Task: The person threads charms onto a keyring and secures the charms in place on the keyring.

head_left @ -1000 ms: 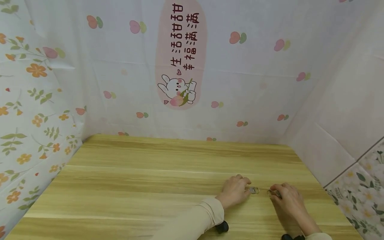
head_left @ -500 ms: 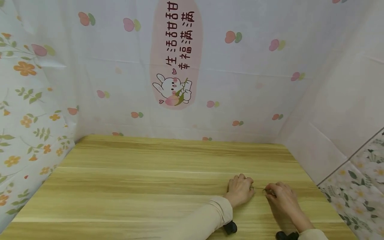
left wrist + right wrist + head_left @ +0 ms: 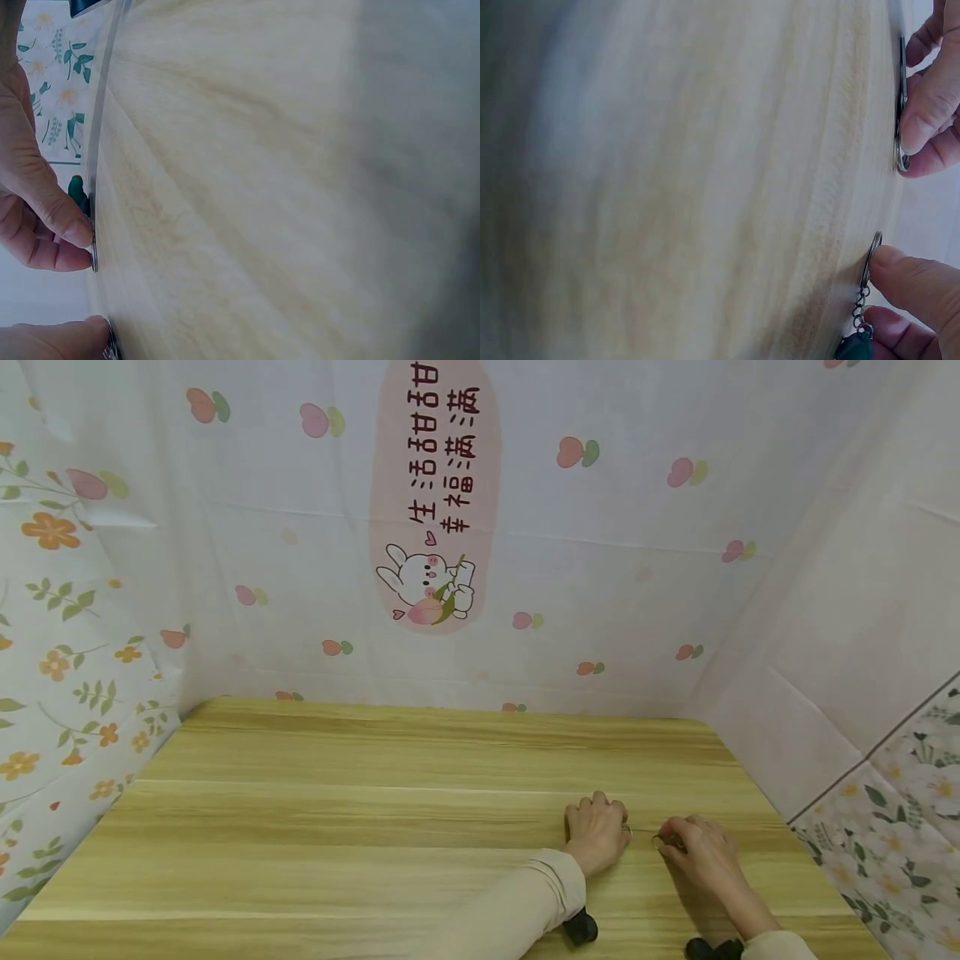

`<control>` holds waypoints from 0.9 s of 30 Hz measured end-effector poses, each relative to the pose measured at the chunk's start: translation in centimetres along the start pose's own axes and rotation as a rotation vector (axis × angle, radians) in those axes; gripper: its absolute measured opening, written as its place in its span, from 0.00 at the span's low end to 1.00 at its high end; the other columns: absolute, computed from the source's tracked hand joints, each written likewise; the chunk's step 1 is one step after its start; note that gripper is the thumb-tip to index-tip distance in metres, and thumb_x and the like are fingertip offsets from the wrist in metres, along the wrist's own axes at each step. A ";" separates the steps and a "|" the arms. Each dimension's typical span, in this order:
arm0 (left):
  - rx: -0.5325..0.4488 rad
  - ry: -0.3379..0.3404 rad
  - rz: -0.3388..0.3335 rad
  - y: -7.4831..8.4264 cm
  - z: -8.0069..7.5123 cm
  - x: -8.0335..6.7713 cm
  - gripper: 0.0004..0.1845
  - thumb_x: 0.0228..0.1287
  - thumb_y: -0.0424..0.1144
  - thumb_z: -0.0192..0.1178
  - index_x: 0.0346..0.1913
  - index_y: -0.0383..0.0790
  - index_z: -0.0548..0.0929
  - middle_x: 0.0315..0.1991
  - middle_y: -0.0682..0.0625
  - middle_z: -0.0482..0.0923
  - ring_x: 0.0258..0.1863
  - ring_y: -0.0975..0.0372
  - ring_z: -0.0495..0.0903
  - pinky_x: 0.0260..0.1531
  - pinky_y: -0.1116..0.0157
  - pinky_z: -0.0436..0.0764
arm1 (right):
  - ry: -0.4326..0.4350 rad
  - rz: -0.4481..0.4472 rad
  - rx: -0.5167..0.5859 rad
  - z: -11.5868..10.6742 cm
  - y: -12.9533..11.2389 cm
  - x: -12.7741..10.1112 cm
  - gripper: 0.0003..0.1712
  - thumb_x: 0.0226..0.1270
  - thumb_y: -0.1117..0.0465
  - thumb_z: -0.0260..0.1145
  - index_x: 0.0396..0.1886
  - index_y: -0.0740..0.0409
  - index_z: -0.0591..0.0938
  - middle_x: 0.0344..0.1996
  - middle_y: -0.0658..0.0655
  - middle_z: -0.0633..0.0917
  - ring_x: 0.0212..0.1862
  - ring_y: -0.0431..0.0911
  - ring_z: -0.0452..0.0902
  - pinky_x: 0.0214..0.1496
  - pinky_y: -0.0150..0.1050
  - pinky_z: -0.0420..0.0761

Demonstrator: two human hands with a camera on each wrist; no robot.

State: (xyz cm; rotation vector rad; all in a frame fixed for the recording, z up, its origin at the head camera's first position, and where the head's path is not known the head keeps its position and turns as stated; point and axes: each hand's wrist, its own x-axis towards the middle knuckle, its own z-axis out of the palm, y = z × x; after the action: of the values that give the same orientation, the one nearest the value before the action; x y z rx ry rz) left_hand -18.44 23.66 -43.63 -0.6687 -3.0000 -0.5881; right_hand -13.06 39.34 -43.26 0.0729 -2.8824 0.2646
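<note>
Both hands sit low and right of centre in my head view. My left hand (image 3: 596, 833) pinches a bare key ring (image 3: 627, 832) against the wooden table (image 3: 337, 827); my right hand (image 3: 701, 853) pinches another ring (image 3: 871, 259) with a short chain (image 3: 859, 306) and green charm (image 3: 853, 347). I judge I'm lining the rings up; next calls for sliding them together. Since a second ago, the hands have edged closer and the left ring is more covered.

Head view bright, even, soft shadows; wrist views blurred, worktop (image 3: 262, 187) grain smeared, grey vignetting at edges
</note>
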 end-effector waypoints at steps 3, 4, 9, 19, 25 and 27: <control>-0.017 0.000 -0.009 -0.2 0.0 -0.1 0.08 0.56 0.53 0.65 0.38 0.63 0.82 0.35 0.62 0.72 0.33 0.66 0.71 0.35 0.64 0.66 | -0.004 -0.004 0.005 0.0 -0.1 0.1 0.10 0.47 0.64 0.74 0.28 0.53 0.80 0.26 0.50 0.79 0.31 0.47 0.73 0.32 0.51 0.72; -0.022 -0.001 -0.009 -0.2 -0.1 -0.1 0.07 0.56 0.53 0.65 0.38 0.63 0.82 0.34 0.62 0.72 0.33 0.66 0.71 0.35 0.64 0.66 | -0.010 -0.003 0.008 0.0 -0.1 0.1 0.10 0.48 0.64 0.74 0.28 0.53 0.80 0.26 0.50 0.79 0.31 0.47 0.73 0.32 0.51 0.72; -0.051 -0.006 0.001 -0.5 -0.2 -0.2 0.07 0.56 0.52 0.66 0.36 0.61 0.81 0.33 0.62 0.73 0.31 0.67 0.71 0.35 0.65 0.66 | -0.089 0.038 0.043 -0.4 -0.4 0.3 0.09 0.51 0.63 0.73 0.31 0.56 0.80 0.29 0.53 0.79 0.34 0.52 0.74 0.34 0.54 0.72; -0.070 0.071 0.064 -1.1 -0.2 -0.3 0.07 0.51 0.51 0.69 0.22 0.59 0.83 0.24 0.66 0.74 0.28 0.73 0.71 0.29 0.68 0.65 | -0.107 0.046 0.054 -0.5 -0.5 0.5 0.14 0.49 0.63 0.73 0.28 0.55 0.74 0.26 0.50 0.81 0.31 0.48 0.76 0.30 0.49 0.71; -0.101 0.091 0.095 -1.8 -0.3 -0.1 0.11 0.51 0.51 0.70 0.17 0.57 0.82 0.21 0.67 0.75 0.25 0.74 0.72 0.24 0.72 0.65 | -0.055 0.032 0.076 -0.2 -0.4 0.4 0.14 0.50 0.66 0.72 0.25 0.52 0.73 0.19 0.45 0.78 0.24 0.41 0.70 0.27 0.39 0.64; -0.116 0.098 0.109 -2.1 -0.3 0.0 0.12 0.51 0.50 0.70 0.17 0.56 0.81 0.20 0.66 0.75 0.23 0.74 0.71 0.21 0.73 0.64 | -0.030 0.022 0.078 -0.1 -0.3 0.4 0.14 0.51 0.66 0.72 0.24 0.51 0.73 0.18 0.45 0.76 0.23 0.40 0.68 0.26 0.38 0.62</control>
State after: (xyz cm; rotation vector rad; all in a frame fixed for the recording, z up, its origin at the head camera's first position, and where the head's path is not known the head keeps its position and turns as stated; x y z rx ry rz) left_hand -19.31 21.73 -44.07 -0.7787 -2.8359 -0.7695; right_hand -13.36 39.05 -43.02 0.0591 -2.9040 0.3832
